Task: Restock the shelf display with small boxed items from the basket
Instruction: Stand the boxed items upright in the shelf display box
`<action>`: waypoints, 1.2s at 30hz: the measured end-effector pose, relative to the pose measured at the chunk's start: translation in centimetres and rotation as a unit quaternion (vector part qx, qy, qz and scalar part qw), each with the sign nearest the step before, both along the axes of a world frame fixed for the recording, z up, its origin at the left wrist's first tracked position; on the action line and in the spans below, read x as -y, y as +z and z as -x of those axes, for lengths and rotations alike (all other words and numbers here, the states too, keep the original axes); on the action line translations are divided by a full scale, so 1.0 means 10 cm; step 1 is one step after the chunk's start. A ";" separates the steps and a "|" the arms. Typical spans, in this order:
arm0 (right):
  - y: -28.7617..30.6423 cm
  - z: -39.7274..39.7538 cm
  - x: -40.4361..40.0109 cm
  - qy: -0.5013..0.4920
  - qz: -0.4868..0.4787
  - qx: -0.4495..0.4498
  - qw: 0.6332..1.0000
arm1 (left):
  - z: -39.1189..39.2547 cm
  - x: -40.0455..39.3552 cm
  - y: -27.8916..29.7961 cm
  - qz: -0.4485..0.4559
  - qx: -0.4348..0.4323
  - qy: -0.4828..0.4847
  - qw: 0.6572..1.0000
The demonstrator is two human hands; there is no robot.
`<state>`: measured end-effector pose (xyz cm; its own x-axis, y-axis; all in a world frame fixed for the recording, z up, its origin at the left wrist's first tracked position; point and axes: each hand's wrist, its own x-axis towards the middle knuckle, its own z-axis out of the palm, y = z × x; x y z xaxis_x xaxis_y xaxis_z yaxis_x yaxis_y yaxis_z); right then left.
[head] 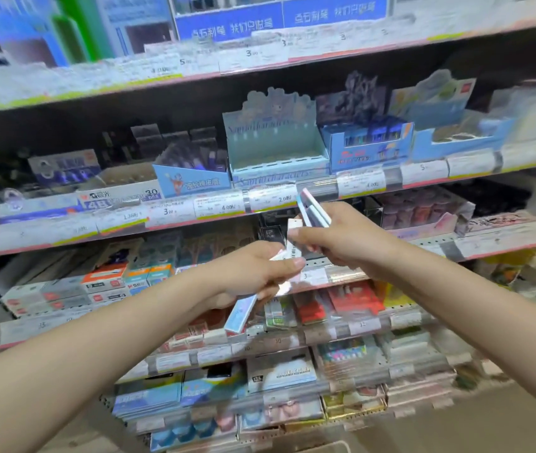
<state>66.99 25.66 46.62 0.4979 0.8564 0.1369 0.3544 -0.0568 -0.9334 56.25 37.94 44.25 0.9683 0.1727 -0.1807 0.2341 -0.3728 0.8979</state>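
Observation:
My left hand (pixel 253 273) grips several slim pale-blue boxes (pixel 240 313); one sticks out downward below the fist. My right hand (pixel 341 237) holds a few more slim boxes (pixel 314 209) fanned upward, and pinches a white box end (pixel 294 238) between the two hands. Both hands meet in front of the shelf edge. Just above them stands a light-blue cardboard display box (pixel 276 148) on the middle shelf, its tray looking empty. The basket is out of sight.
The shelving carries stationery: a blue pen display box (pixel 367 145) to the right, a blue-fronted box (pixel 191 183) to the left, price labels (pixel 269 199) along the shelf rail, and packed goods on the lower shelves (pixel 279 371). The frame is motion-blurred.

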 end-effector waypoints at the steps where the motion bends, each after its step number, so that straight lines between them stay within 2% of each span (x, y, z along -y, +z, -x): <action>1: 0.01 -0.03 -0.01 -0.009 0.001 0.010 1.000 | -0.03 0.01 0.02 0.009 0.000 0.001 1.000; 5: 0.08 -0.23 -0.02 -0.033 -0.028 -0.025 0.999 | -0.15 0.01 0.09 0.093 0.004 0.025 0.995; 7: 0.09 -0.37 -0.02 -0.041 -0.077 -0.054 0.995 | -0.23 -0.03 0.12 0.156 0.006 0.066 0.986; 9: 0.08 -0.51 -0.03 -0.055 -0.148 -0.012 0.987 | -0.32 -0.06 0.14 0.232 0.004 0.134 0.963; 10: 0.06 -0.58 -0.03 -0.061 -0.183 0.053 0.980 | -0.37 -0.06 0.16 0.267 0.008 0.164 0.950; 11: 0.02 -0.64 -0.04 -0.065 -0.208 0.143 0.965 | -0.43 -0.07 0.18 0.296 0.016 0.186 0.937; 13: -0.08 -0.77 -0.04 -0.058 -0.231 0.332 0.913 | -0.56 -0.07 0.22 0.337 0.034 0.210 0.917; 16: -0.18 -0.97 -0.07 -0.008 -0.271 0.511 0.816 | -0.74 -0.05 0.33 0.366 0.055 0.204 0.906; 18: -0.18 -1.10 -0.11 0.025 -0.307 0.567 0.764 | -0.82 -0.03 0.39 0.353 0.057 0.197 0.913; 21: -0.12 -1.27 -0.16 0.059 -0.339 0.615 0.710 | -0.90 -0.01 0.46 0.303 0.058 0.184 0.933; 25: -0.08 -1.37 -0.23 0.074 -0.361 0.659 0.655 | -0.96 -0.02 0.52 0.273 0.070 0.179 0.943; 27: -0.06 -1.39 -0.27 0.077 -0.365 0.670 0.642 | -0.98 -0.04 0.54 0.253 0.088 0.186 0.945; 28: -0.04 -1.39 -0.29 0.081 -0.363 0.665 0.647 | -0.98 -0.05 0.56 0.239 0.103 0.189 0.947; 30: 0.03 -1.41 -0.34 0.087 -0.344 0.633 0.688 | -0.99 -0.10 0.63 0.186 0.141 0.200 0.952; 33: 0.19 -1.41 -0.40 0.058 -0.297 0.518 0.800 | -0.98 -0.22 0.78 0.084 0.190 0.215 0.954; 34: 0.24 -1.39 -0.42 0.051 -0.282 0.461 0.840 | -0.98 -0.28 0.83 0.072 0.202 0.215 0.953; 36: 0.32 -1.35 -0.48 0.044 -0.266 0.349 0.898 | -0.98 -0.42 0.89 0.054 0.221 0.205 0.952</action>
